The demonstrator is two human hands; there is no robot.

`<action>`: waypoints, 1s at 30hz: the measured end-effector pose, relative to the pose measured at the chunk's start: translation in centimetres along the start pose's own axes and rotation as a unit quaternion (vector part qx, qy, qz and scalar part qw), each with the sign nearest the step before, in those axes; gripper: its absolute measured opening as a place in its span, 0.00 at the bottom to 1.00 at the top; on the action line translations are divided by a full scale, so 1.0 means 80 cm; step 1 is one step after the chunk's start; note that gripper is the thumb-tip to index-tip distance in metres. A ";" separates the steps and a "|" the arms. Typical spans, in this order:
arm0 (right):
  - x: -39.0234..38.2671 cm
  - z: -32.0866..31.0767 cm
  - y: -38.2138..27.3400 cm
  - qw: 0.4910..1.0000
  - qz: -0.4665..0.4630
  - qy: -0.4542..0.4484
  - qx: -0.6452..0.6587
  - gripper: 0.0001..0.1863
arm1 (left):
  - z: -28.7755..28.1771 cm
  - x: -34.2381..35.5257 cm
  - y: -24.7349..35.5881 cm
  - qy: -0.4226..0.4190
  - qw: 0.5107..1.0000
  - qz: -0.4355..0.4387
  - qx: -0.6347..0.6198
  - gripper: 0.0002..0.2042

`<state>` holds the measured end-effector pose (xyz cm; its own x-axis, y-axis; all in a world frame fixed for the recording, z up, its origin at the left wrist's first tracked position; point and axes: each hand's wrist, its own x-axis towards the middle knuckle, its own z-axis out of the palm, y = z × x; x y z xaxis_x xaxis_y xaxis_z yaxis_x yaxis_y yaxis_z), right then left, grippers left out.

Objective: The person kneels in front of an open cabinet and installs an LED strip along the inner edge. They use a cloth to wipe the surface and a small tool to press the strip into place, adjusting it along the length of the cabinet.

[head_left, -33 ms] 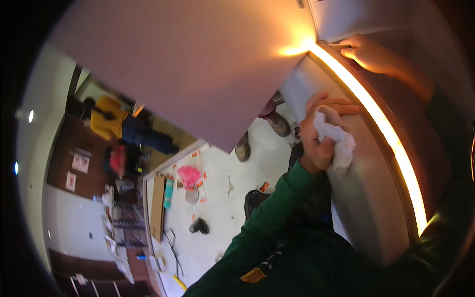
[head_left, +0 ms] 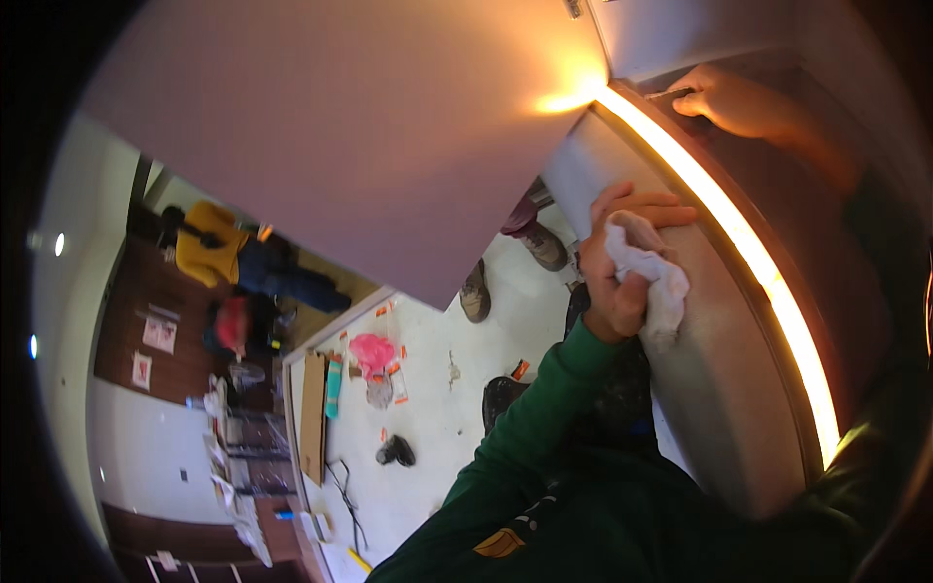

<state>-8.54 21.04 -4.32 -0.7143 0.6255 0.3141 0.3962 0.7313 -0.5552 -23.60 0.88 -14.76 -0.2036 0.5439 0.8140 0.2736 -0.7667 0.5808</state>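
Observation:
My left hand (head_left: 614, 282) is closed on a crumpled white cloth (head_left: 663, 277), held between thumb and palm. Its outstretched fingers rest on the pale curved panel (head_left: 714, 389) beside a glowing light strip (head_left: 753, 248). Across the strip, my right hand (head_left: 743, 102) pinches a small thin tool (head_left: 671, 94). The tool's tip points toward the corner where the strip meets a large flat board (head_left: 369, 126). What kind of tool it is cannot be made out; the fingers cover most of it.
On the white floor (head_left: 437, 398) lie a pink bag (head_left: 371, 352), a dark shoe-like object (head_left: 395, 450), a long cardboard piece (head_left: 313, 418) and a teal roll (head_left: 333, 389). Another person's shoes (head_left: 474, 296) show below the board. A person in a yellow top (head_left: 209, 243) stands farther off.
The whole view has shifted slightly. The thin tool in my right hand is tilted a little differently. My left hand stays on the panel with the cloth.

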 end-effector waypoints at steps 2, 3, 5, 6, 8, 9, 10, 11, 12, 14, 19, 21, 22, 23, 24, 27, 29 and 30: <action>-0.001 -0.017 0.014 0.990 0.063 0.053 -0.111 0.15 | 0.001 -0.005 0.003 0.017 0.999 -0.034 -0.010 0.27; 0.010 -0.040 0.023 0.995 0.065 0.020 -0.069 0.14 | 0.002 -0.007 0.003 0.019 0.998 -0.048 -0.025 0.27; 0.032 -0.058 0.038 0.999 -0.009 0.020 -0.034 0.11 | 0.003 -0.009 0.002 0.021 0.997 -0.057 -0.042 0.27; 0.043 -0.060 0.045 0.994 -0.084 0.053 -0.042 0.09 | 0.003 -0.009 0.000 0.021 0.997 -0.051 -0.045 0.27; 0.056 -0.059 0.054 0.976 -0.178 0.084 -0.094 0.07 | 0.003 -0.009 -0.003 0.019 0.998 -0.046 -0.049 0.27; 0.062 -0.055 0.054 0.968 -0.198 0.078 -0.135 0.07 | 0.003 -0.009 -0.002 0.019 0.998 -0.050 -0.046 0.28; 0.068 -0.048 0.053 0.958 -0.217 0.071 -0.175 0.08 | 0.002 -0.009 -0.003 0.025 0.996 -0.061 -0.052 0.28; 0.069 -0.038 0.049 0.959 -0.219 0.089 -0.154 0.09 | 0.002 -0.009 -0.003 0.024 0.997 -0.060 -0.045 0.27; 0.071 -0.023 0.045 0.960 -0.220 0.107 -0.134 0.11 | 0.002 -0.009 -0.003 0.026 0.996 -0.068 -0.048 0.27; 0.078 -0.005 0.032 0.979 -0.160 0.094 -0.080 0.15 | 0.003 -0.009 -0.002 0.025 0.996 -0.071 -0.057 0.27; 0.106 0.020 0.003 0.999 0.024 0.025 0.019 0.23 | 0.006 -0.007 0.000 0.035 0.995 -0.066 -0.064 0.27; 0.111 0.031 0.000 0.998 0.019 0.027 0.052 0.22 | 0.006 -0.007 -0.001 0.029 0.996 -0.058 -0.053 0.27; 0.113 0.037 0.000 0.997 0.015 0.026 0.067 0.22 | 0.006 -0.006 -0.001 0.028 0.997 -0.056 -0.052 0.27; 0.116 0.043 0.003 0.997 0.023 0.036 0.068 0.20 | 0.005 -0.006 -0.002 0.026 0.997 -0.055 -0.051 0.27; 0.119 0.048 0.007 0.996 0.030 0.044 0.069 0.19 | 0.004 -0.006 -0.003 0.025 0.997 -0.053 -0.052 0.26; 0.143 0.065 0.025 0.998 -0.007 0.059 0.015 0.16 | 0.002 -0.004 -0.003 0.012 0.999 -0.006 -0.036 0.26; 0.156 0.076 0.049 0.992 -0.051 0.090 0.068 0.13 | 0.001 -0.004 0.002 0.003 1.000 0.004 -0.028 0.27; 0.164 0.079 0.063 0.993 -0.052 0.088 0.053 0.12 | 0.002 -0.005 0.006 0.001 0.999 -0.008 -0.032 0.28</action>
<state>-19.55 31.22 -7.90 -0.6319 0.5934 0.4987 0.2567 0.7673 -0.5877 -23.25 0.34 -14.85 -0.2098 0.5560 0.8043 0.2092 -0.7780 0.5924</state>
